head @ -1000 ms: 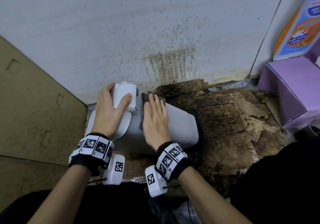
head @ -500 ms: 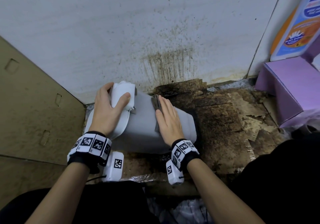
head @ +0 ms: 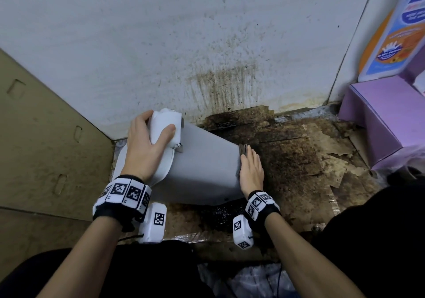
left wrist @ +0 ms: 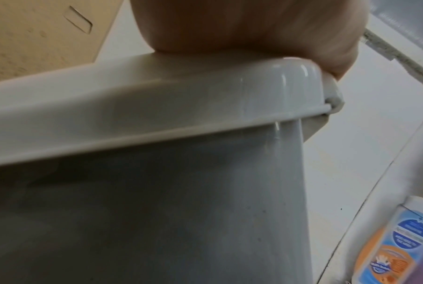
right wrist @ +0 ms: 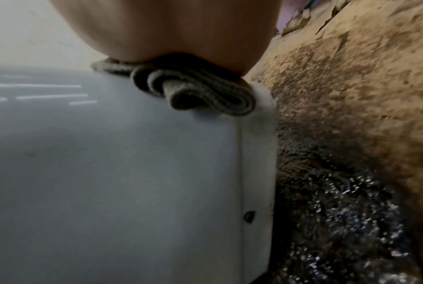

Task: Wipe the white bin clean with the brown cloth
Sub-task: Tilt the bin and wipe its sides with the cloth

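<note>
— Where is the white bin [head: 202, 169] right now?

— On its side on the stained cardboard floor [head: 296, 159], close to the spattered wall [head: 184, 44]. Its lidded top points toward the brown cardboard panel [head: 46, 136] at the left edge of the floor, its base toward the purple box [head: 386, 123] on the right.

— And the left hand [head: 147, 146]?

— It grasps the white lid part at the bin's top end — fingers over the far side, thumb across the near face. The left wrist view shows the palm [left wrist: 242, 28] resting on the rounded lid rim [left wrist: 157, 107].

— The brown cloth [head: 243, 148]?

— At the base end of the bin's upper side, under the right hand [head: 251, 171]. In the head view only a folded edge shows past the fingertips. The right wrist view shows it better: the cloth [right wrist: 193, 90] bunched in folds beneath the palm [right wrist: 169, 28], right at the bin's bottom edge.

— Is that hand gripping it?

— It lies flat with fingers straight, pressing the cloth onto the plastic. The floor just beside the base is dark and glistens wet [right wrist: 351, 221].

— Anything else nearby?

— A blue and orange bottle [head: 395, 28] standing behind the purple box.
</note>
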